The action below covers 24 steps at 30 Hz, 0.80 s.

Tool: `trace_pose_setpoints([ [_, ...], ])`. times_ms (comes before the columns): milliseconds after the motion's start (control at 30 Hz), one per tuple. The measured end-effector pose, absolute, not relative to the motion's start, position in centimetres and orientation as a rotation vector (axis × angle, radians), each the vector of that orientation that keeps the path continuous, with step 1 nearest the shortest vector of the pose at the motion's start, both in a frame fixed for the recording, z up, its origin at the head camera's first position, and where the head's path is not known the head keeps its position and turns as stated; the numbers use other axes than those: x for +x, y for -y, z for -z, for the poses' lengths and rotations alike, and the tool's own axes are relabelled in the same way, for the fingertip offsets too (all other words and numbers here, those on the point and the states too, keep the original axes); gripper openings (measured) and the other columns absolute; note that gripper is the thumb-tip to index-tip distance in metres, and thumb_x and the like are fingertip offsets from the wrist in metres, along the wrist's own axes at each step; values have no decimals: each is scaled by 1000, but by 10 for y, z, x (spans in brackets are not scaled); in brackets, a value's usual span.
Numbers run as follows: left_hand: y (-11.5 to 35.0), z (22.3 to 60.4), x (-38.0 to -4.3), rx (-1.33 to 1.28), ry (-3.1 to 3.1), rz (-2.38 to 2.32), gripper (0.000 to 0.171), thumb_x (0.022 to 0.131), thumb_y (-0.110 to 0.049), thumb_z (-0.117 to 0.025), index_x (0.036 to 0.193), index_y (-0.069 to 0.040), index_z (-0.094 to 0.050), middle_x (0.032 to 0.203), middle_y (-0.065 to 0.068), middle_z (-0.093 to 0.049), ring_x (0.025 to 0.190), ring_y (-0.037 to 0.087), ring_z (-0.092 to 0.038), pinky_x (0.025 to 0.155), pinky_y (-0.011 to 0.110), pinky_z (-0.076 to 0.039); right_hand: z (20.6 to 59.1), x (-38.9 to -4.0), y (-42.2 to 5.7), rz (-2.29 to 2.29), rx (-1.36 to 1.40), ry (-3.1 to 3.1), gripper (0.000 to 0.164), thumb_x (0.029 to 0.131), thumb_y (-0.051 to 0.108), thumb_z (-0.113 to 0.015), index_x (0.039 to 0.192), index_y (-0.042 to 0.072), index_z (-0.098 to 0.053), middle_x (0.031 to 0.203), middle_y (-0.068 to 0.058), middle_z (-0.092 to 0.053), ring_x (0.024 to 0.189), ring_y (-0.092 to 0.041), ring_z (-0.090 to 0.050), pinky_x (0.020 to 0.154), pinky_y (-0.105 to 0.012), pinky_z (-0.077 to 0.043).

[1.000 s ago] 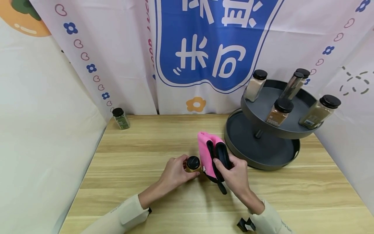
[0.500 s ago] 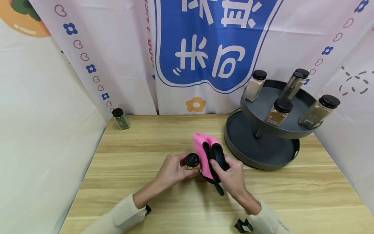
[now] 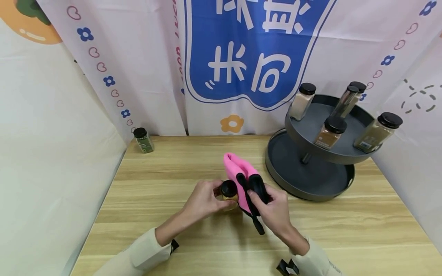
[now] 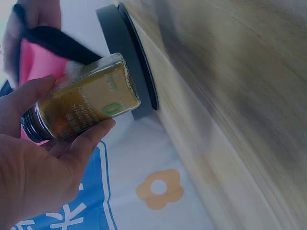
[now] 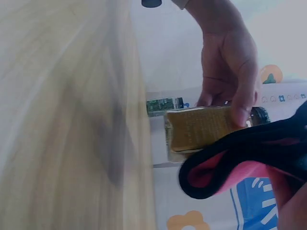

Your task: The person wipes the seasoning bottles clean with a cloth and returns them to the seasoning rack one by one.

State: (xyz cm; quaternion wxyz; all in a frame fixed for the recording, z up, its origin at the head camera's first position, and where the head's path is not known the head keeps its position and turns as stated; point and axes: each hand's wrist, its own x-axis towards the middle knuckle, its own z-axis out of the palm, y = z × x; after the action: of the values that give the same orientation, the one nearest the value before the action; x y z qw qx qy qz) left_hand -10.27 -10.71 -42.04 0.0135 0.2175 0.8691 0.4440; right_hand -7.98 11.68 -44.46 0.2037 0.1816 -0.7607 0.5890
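Note:
My left hand (image 3: pixel 204 198) grips a square glass jar of turmeric powder (image 4: pixel 91 98) with a black lid, thumb on one side and fingers on the other. In both wrist views the jar is raised off the wooden table. In my right hand (image 3: pixel 275 209) is a folded pink cloth with black edging (image 3: pixel 238 166), pinched by its black part. The cloth lies against the jar's right side in the head view. From the right wrist, its black edge (image 5: pixel 206 179) overlaps part of the jar.
A two-tier dark grey turntable rack (image 3: pixel 276 165) stands at the back right, several black-lidded spice jars on its upper tier. A green spice jar (image 3: pixel 145 143) stands at the table's (image 3: pixel 165 245) back left corner. Printed curtains (image 3: pixel 152 76) hang behind.
My right hand has moved a little left, and the pink cloth leans further left over the jar. My left hand has shifted slightly, still gripping the jar.

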Motion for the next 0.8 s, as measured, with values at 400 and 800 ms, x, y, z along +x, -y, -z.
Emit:
trace_pose_setpoints([
  [400,106,415,-102,714,-2741,-1324,40,77,-16,-96,110,-2,-78,97,8,-80,70,9,-65,69,27,-59,448,-83,-118,-1692,477,2116,13,88,-5,-79,81,4,-75,66,-5,-68,57,-1,-54,45,-20,-45],
  [800,105,412,-103,714,-2737,-1354,41,77,-13,-95,112,-1,-77,95,9,-80,62,8,-56,60,20,-50,435,-83,-118,-1798,219,2404,12,93,10,-79,82,5,-77,67,-1,-70,56,-9,-62,48,-25,-51],
])
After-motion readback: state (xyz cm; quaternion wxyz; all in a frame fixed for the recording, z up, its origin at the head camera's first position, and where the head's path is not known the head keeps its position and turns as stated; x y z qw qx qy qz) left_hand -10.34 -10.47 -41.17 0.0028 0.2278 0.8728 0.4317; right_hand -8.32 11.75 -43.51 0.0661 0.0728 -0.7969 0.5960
